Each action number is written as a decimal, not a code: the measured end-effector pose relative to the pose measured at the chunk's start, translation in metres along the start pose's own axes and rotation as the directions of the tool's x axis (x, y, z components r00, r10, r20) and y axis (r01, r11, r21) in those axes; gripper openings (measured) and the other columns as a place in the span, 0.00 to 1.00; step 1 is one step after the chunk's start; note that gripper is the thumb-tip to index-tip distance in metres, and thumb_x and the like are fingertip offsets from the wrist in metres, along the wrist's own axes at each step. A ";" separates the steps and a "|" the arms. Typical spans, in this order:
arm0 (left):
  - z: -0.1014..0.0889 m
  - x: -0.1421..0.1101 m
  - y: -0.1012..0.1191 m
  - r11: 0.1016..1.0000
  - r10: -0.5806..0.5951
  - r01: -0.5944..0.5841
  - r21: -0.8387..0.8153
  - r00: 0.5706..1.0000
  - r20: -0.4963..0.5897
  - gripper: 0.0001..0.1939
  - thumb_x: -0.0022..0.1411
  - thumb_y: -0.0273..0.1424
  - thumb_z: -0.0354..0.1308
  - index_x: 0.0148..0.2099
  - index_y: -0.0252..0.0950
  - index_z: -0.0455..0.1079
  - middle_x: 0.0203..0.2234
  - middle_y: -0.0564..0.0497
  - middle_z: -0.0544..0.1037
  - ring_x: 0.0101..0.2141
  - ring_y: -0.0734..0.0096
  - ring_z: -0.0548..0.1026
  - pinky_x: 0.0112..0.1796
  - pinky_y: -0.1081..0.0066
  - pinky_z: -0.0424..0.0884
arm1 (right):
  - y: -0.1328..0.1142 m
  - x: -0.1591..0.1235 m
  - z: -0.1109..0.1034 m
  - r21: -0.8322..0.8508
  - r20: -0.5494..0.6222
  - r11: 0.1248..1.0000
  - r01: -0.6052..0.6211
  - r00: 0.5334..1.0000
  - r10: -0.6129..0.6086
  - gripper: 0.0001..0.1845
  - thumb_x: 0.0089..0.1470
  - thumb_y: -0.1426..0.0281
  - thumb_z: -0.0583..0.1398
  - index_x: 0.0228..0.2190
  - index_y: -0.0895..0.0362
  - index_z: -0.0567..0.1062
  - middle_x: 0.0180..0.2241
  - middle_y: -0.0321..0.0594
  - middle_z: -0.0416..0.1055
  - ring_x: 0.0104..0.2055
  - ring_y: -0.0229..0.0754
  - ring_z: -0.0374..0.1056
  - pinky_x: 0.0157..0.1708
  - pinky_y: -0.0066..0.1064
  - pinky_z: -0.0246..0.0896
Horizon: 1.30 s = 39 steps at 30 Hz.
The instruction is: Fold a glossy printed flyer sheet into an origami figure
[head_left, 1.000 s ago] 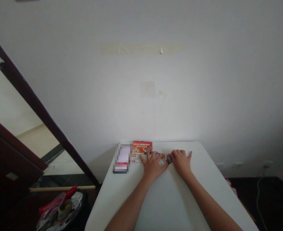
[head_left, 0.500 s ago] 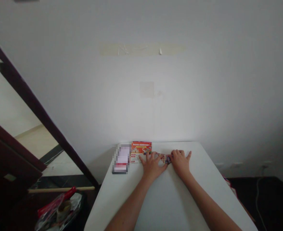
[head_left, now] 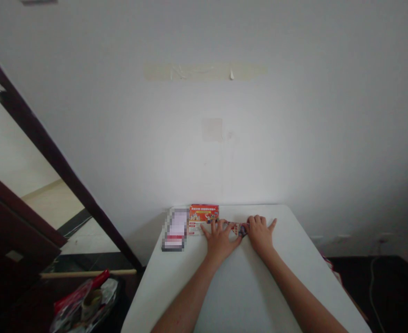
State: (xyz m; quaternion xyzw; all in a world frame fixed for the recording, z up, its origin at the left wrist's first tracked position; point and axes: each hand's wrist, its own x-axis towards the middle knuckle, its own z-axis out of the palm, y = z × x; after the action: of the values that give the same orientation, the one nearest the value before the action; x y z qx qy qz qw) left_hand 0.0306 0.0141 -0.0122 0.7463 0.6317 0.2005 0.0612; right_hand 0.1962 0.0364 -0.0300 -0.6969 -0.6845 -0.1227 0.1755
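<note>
A narrow, colourful printed strip of paper (head_left: 236, 229), looking folded, lies on the white table (head_left: 238, 296) between my two hands. My left hand (head_left: 219, 240) rests on its left part, fingers spread and thumb reaching toward the strip's front edge. At the right end, my right hand (head_left: 259, 233) has its fingers bent down over the paper, with the little finger sticking out to the side. Its fingertips and that end of the strip are partly hidden. Beside my left fingers lies a red and white printed leaflet (head_left: 204, 213).
A phone-like device (head_left: 176, 229), pixelated, lies at the table's left edge. Behind the table rises a white wall (head_left: 259, 162). On the floor at lower left stands a bag of rubbish (head_left: 86, 305), near a dark door frame (head_left: 96, 208). A cable (head_left: 371, 286) hangs at right.
</note>
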 end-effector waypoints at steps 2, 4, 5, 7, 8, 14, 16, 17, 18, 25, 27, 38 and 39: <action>0.001 0.000 0.000 1.000 0.007 -0.007 0.002 1.000 -0.003 0.26 0.58 0.56 0.54 0.57 0.59 0.69 0.58 0.51 0.69 0.63 0.42 0.52 0.60 0.29 0.27 | 0.001 0.001 0.000 0.001 0.003 1.000 -0.013 1.000 0.013 0.11 0.63 0.61 0.55 0.40 0.54 0.72 0.43 0.45 0.71 0.50 0.53 0.61 0.59 0.73 0.28; 0.000 0.000 -0.001 1.000 0.016 -0.016 0.001 1.000 -0.004 0.26 0.58 0.56 0.54 0.57 0.58 0.69 0.57 0.50 0.69 0.63 0.42 0.53 0.60 0.29 0.28 | 0.001 0.002 0.000 0.007 0.014 1.000 -0.020 1.000 0.020 0.12 0.63 0.61 0.55 0.40 0.54 0.72 0.43 0.46 0.70 0.51 0.53 0.61 0.58 0.74 0.30; 0.000 0.000 -0.001 1.000 0.020 -0.020 0.001 1.000 -0.004 0.26 0.58 0.56 0.55 0.57 0.58 0.70 0.57 0.50 0.69 0.63 0.42 0.53 0.60 0.29 0.28 | 0.002 0.002 -0.001 0.011 0.020 1.000 -0.020 1.000 0.020 0.12 0.63 0.60 0.55 0.40 0.54 0.72 0.43 0.46 0.70 0.51 0.53 0.61 0.58 0.74 0.30; -0.001 0.000 0.000 1.000 0.024 -0.024 0.004 1.000 -0.002 0.25 0.58 0.55 0.55 0.56 0.60 0.70 0.57 0.50 0.68 0.63 0.42 0.52 0.59 0.29 0.28 | 0.002 0.003 -0.001 0.017 0.029 1.000 -0.021 0.999 0.020 0.12 0.63 0.60 0.55 0.40 0.54 0.72 0.43 0.46 0.70 0.51 0.53 0.60 0.58 0.74 0.30; -0.001 0.000 0.001 1.000 0.024 -0.024 0.010 1.000 0.000 0.24 0.58 0.55 0.56 0.56 0.60 0.70 0.58 0.51 0.67 0.63 0.42 0.52 0.59 0.29 0.28 | 0.002 0.003 -0.001 0.018 0.033 1.000 -0.023 0.999 0.023 0.12 0.63 0.60 0.55 0.41 0.54 0.72 0.44 0.46 0.69 0.51 0.53 0.60 0.58 0.73 0.30; 0.001 0.000 0.007 0.998 0.043 -0.042 0.036 0.999 -0.026 0.21 0.60 0.51 0.57 0.55 0.59 0.71 0.58 0.53 0.67 0.62 0.45 0.54 0.60 0.29 0.30 | 0.002 0.008 0.000 0.029 0.061 0.999 -0.025 0.998 0.023 0.12 0.62 0.59 0.55 0.41 0.53 0.73 0.44 0.45 0.69 0.52 0.54 0.60 0.58 0.73 0.31; 0.002 0.001 0.007 0.997 0.075 -0.075 0.022 0.996 -0.043 0.20 0.61 0.50 0.57 0.55 0.59 0.71 0.54 0.52 0.71 0.59 0.48 0.57 0.59 0.28 0.30 | 0.002 0.009 0.001 0.035 0.049 0.999 -0.022 0.999 0.020 0.13 0.63 0.59 0.55 0.42 0.53 0.73 0.44 0.45 0.69 0.52 0.54 0.60 0.58 0.73 0.31; 0.003 0.001 0.007 0.996 0.088 -0.088 0.013 0.995 -0.048 0.19 0.61 0.49 0.56 0.55 0.59 0.71 0.52 0.52 0.72 0.58 0.49 0.58 0.59 0.27 0.30 | 0.003 0.009 0.001 0.037 0.044 0.999 -0.022 0.999 0.020 0.13 0.63 0.59 0.55 0.42 0.53 0.73 0.44 0.45 0.69 0.52 0.54 0.60 0.58 0.73 0.31; 0.003 0.002 0.006 0.995 0.098 -0.098 0.002 0.994 -0.049 0.19 0.62 0.49 0.56 0.55 0.59 0.71 0.51 0.52 0.73 0.57 0.49 0.59 0.58 0.27 0.29 | 0.003 0.009 0.001 0.038 0.040 0.999 -0.022 0.999 0.021 0.13 0.63 0.59 0.55 0.42 0.53 0.73 0.44 0.45 0.69 0.52 0.54 0.60 0.58 0.73 0.31; 0.005 0.005 0.001 0.993 0.119 -0.120 -0.011 0.992 -0.040 0.21 0.60 0.51 0.57 0.56 0.64 0.69 0.50 0.53 0.73 0.57 0.48 0.58 0.57 0.26 0.27 | 0.003 0.008 0.003 0.038 0.040 0.999 -0.032 0.999 0.031 0.13 0.62 0.59 0.56 0.42 0.52 0.73 0.44 0.45 0.70 0.52 0.54 0.60 0.59 0.72 0.30; 0.006 0.006 0.000 0.992 0.130 -0.130 -0.003 0.991 -0.045 0.22 0.60 0.51 0.57 0.57 0.66 0.68 0.50 0.53 0.72 0.57 0.48 0.58 0.57 0.26 0.26 | 0.002 0.008 0.003 0.041 0.039 0.998 -0.042 0.998 0.041 0.13 0.62 0.59 0.56 0.42 0.53 0.73 0.44 0.45 0.70 0.52 0.54 0.60 0.58 0.72 0.31; 0.008 0.008 -0.005 0.990 0.136 -0.137 -0.037 0.990 -0.024 0.23 0.60 0.52 0.57 0.58 0.69 0.66 0.51 0.53 0.71 0.60 0.47 0.54 0.57 0.28 0.22 | 0.024 0.011 0.015 0.340 -0.056 0.933 -0.117 0.988 0.144 0.17 0.60 0.60 0.56 0.48 0.53 0.73 0.45 0.46 0.70 0.50 0.51 0.64 0.56 0.53 0.51; 0.008 0.007 -0.004 0.990 0.135 -0.136 -0.039 0.991 -0.024 0.23 0.60 0.52 0.57 0.58 0.69 0.66 0.51 0.53 0.71 0.60 0.47 0.55 0.57 0.28 0.22 | 0.030 0.011 0.017 0.399 -0.082 0.913 -0.091 0.988 0.134 0.16 0.60 0.61 0.56 0.46 0.53 0.74 0.45 0.45 0.70 0.49 0.50 0.64 0.55 0.49 0.54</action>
State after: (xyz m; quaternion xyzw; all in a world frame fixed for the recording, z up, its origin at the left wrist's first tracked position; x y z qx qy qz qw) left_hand 0.0303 0.0234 -0.0192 0.7840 0.5759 0.2248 0.0558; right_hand 0.2248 0.0531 -0.0433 -0.6778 -0.6435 -0.0097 0.3555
